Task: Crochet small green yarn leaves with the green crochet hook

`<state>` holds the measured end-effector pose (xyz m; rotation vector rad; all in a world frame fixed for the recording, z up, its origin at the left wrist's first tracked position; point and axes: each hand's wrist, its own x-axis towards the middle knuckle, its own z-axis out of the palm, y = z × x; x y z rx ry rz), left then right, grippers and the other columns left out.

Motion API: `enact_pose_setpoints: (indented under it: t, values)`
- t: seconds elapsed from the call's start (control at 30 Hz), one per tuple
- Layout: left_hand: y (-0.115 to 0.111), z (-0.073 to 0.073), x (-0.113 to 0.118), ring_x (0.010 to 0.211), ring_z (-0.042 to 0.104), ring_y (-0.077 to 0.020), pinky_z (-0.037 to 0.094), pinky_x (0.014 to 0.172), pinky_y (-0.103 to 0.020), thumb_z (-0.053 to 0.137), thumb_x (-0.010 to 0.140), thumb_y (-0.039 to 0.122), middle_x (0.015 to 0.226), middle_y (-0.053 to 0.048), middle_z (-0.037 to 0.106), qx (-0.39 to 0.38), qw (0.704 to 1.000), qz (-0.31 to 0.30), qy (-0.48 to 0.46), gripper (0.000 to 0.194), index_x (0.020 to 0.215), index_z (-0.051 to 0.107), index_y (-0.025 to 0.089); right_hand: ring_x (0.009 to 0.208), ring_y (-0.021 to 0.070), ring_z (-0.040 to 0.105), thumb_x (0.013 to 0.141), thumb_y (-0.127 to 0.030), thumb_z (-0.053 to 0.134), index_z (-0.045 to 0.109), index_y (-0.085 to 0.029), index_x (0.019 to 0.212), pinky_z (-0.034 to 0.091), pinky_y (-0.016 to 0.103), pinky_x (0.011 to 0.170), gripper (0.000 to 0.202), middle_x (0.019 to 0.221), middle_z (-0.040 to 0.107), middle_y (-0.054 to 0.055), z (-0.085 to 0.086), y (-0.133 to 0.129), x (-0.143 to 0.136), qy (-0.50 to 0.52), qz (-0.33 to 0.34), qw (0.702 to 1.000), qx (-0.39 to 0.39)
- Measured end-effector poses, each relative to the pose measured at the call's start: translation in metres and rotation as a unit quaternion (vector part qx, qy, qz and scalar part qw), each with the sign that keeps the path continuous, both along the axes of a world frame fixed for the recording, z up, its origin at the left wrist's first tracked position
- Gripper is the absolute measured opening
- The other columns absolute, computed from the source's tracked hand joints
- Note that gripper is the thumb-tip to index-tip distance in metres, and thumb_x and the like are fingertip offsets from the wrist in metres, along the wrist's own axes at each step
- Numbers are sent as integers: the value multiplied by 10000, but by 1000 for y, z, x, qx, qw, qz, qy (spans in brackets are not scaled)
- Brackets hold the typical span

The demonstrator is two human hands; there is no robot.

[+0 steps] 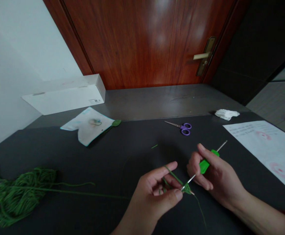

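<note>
My left hand [157,192] pinches a small piece of green crochet [187,188] between thumb and fingers, with green yarn looped over its raised index finger. In my right hand [212,173] is a crochet hook [204,165] with a bright green handle, and its metal tip meets the crochet piece at my left fingertips. A thin tail hangs from the piece toward the bottom edge. From a loose heap of green yarn [22,192] at the left, a strand runs across the dark table [95,163] to my left hand.
Purple-handled scissors [185,128] lie beyond my hands, near a short green scrap [154,146]. Farther left are a white pouch [93,125], a green leaf piece [116,123] and a long white box [69,96]. Crumpled tissue [227,114] and a printed sheet [267,147] lie right.
</note>
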<state>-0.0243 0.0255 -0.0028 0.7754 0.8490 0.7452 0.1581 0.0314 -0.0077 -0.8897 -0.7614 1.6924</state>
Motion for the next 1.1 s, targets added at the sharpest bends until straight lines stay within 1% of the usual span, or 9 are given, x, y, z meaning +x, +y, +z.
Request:
enact_pose_setpoints:
  t: [0.17,0.33,0.53,0.8,0.97,1.1]
  values:
    - [0,0,0,712,569,-103,430,717,-246,782,670,196,755,23,633,9,1000,-20,11,510,1162,650,208,330,73,281,956,-461,373,646,-160,556,167,247,374,570,333,438,-29,5,2,3,-21,5,1000,22]
    - [-2,4,1,745,585,-125,431,740,-262,766,666,189,753,17,632,11,999,-28,16,518,1169,643,193,331,80,289,964,-434,372,646,-161,542,174,253,370,573,327,436,-28,7,1,7,-39,5,998,48]
    - [-3,10,2,732,581,-121,426,742,-268,759,666,177,758,13,637,4,999,-8,34,482,1138,664,194,334,87,307,960,-430,381,646,-167,522,179,260,368,575,323,428,-27,7,2,9,-50,6,996,68]
    - [-1,3,0,742,585,-127,437,753,-275,771,655,204,762,12,636,11,999,-19,24,493,1138,668,209,334,85,305,957,-436,384,645,-168,525,191,262,378,571,326,428,-28,9,2,8,-56,-2,996,69]
    - [-3,9,1,697,566,-111,426,699,-254,759,645,182,740,17,632,5,999,9,42,466,1104,683,205,336,82,299,959,-430,378,642,-167,529,190,259,376,569,333,435,-27,8,2,7,-49,-10,996,70]
    - [-4,12,3,711,571,-120,427,696,-256,756,641,175,743,12,633,5,999,14,51,483,1117,675,193,340,82,304,961,-425,372,647,-167,541,196,255,376,565,338,433,-27,8,2,8,-47,-14,996,70]
